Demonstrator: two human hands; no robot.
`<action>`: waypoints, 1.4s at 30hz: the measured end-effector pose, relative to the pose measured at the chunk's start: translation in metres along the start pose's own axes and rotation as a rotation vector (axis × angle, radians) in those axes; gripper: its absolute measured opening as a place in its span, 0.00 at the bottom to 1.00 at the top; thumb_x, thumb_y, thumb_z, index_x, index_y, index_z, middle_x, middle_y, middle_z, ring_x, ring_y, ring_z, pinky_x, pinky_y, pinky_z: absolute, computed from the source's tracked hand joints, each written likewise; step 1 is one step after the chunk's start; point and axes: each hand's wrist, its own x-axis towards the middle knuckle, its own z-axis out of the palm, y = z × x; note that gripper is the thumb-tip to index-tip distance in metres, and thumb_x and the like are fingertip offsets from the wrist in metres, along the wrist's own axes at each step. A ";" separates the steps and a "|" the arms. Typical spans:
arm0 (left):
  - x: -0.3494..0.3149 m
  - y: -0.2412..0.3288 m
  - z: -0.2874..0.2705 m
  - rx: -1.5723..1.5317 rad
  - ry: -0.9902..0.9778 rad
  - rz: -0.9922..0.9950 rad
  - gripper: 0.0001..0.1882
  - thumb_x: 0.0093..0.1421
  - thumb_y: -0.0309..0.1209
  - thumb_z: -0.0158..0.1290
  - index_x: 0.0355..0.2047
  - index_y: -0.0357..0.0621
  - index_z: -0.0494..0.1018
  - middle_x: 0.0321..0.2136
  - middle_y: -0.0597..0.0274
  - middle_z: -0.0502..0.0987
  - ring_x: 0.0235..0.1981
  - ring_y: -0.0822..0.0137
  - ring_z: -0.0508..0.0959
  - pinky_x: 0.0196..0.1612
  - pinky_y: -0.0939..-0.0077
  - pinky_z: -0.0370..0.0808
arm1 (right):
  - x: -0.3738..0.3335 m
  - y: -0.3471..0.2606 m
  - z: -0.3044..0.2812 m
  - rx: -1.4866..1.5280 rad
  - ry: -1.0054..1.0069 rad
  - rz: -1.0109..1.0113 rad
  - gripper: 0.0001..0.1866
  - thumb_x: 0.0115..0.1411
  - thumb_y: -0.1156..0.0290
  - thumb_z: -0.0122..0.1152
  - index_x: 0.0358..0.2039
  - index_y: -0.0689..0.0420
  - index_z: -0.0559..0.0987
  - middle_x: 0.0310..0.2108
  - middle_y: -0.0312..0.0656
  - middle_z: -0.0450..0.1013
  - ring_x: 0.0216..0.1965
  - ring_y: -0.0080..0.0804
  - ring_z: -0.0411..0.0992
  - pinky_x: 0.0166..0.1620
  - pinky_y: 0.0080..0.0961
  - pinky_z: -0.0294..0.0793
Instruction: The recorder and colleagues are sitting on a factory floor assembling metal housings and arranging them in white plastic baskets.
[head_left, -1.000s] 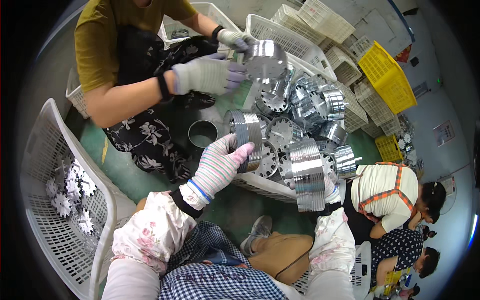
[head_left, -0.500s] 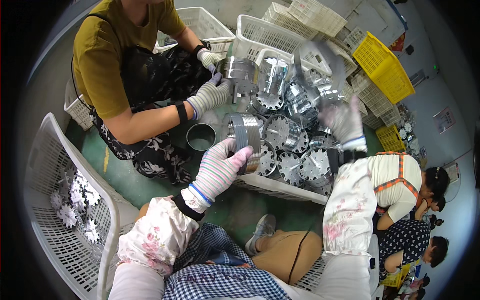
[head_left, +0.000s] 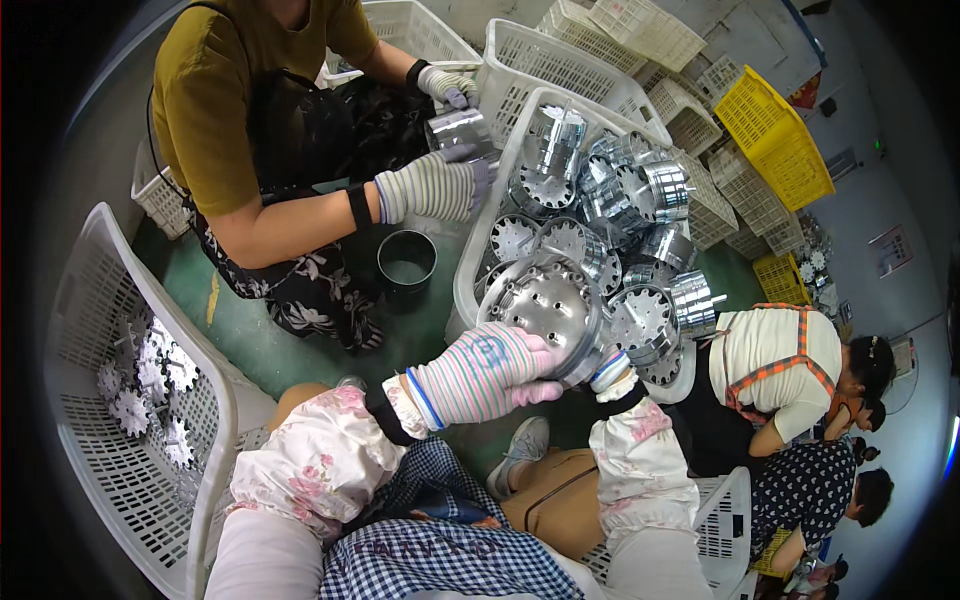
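Ahead of me, over the near edge of a white basket, a shiny metal drum is tilted with its perforated round end upward. My left hand, in a striped glove, is closed on the drum's near rim, its thumb along the lower edge. My right hand is against the drum's right side; the drum hides its fingers. Beyond the drum, several similar metal drums with toothed discs and shafts fill the basket. Across from me, a co-worker's gloved hands are at another metal cylinder.
A large white basket at my left holds toothed metal discs. A dark open cylinder stands on the green floor near the co-worker. White crates and a yellow crate are stacked behind. Other people sit at the right.
My left hand has moved right and nearer with the drum, whose perforated end now shows. My right hand, blurred before over the basket, has come down to the drum. The co-worker's cylinder has tilted.
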 end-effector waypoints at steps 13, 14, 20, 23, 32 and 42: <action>-0.010 0.011 0.018 0.194 -0.044 0.055 0.11 0.58 0.38 0.59 0.27 0.45 0.73 0.22 0.60 0.72 0.26 0.54 0.76 0.30 0.60 0.72 | 0.016 0.007 0.099 0.225 0.727 -0.044 0.29 0.70 0.49 0.41 0.66 0.50 0.61 0.66 0.45 0.60 0.66 0.44 0.59 0.69 0.46 0.56; -0.007 0.016 0.011 0.137 0.029 0.057 0.11 0.59 0.38 0.58 0.28 0.44 0.73 0.23 0.60 0.73 0.26 0.54 0.76 0.30 0.61 0.73 | 0.001 0.011 0.084 -0.371 0.437 -0.151 0.29 0.69 0.50 0.45 0.66 0.50 0.62 0.65 0.45 0.60 0.66 0.42 0.59 0.68 0.44 0.57; 0.003 -0.007 -0.014 -0.205 0.043 -0.120 0.48 0.49 0.52 0.67 0.63 0.37 0.61 0.62 0.40 0.59 0.63 0.44 0.61 0.66 0.57 0.58 | -0.016 0.060 0.081 -1.071 0.179 -0.119 0.38 0.60 0.57 0.61 0.67 0.54 0.57 0.64 0.45 0.61 0.65 0.36 0.60 0.68 0.35 0.58; -0.009 -0.010 -0.001 -0.324 -0.491 -0.311 0.37 0.49 0.30 0.67 0.59 0.42 0.67 0.51 0.47 0.73 0.54 0.49 0.73 0.58 0.62 0.70 | -0.023 0.078 0.109 -1.191 0.117 0.004 0.35 0.59 0.57 0.59 0.66 0.48 0.60 0.64 0.43 0.62 0.66 0.34 0.58 0.67 0.36 0.59; -0.021 0.019 0.032 -0.124 -0.290 -0.351 0.29 0.44 0.20 0.62 0.51 0.43 0.74 0.41 0.53 0.78 0.45 0.51 0.78 0.51 0.65 0.75 | -0.046 0.106 0.083 0.284 0.538 0.217 0.13 0.66 0.66 0.53 0.48 0.55 0.76 0.45 0.40 0.77 0.46 0.28 0.76 0.54 0.27 0.74; -0.014 0.016 0.030 -0.202 -0.285 -0.480 0.31 0.50 0.25 0.65 0.56 0.41 0.72 0.45 0.54 0.79 0.49 0.59 0.79 0.54 0.69 0.74 | -0.032 0.112 0.076 0.639 0.017 -0.037 0.20 0.71 0.63 0.44 0.58 0.57 0.71 0.55 0.44 0.72 0.57 0.33 0.70 0.60 0.29 0.70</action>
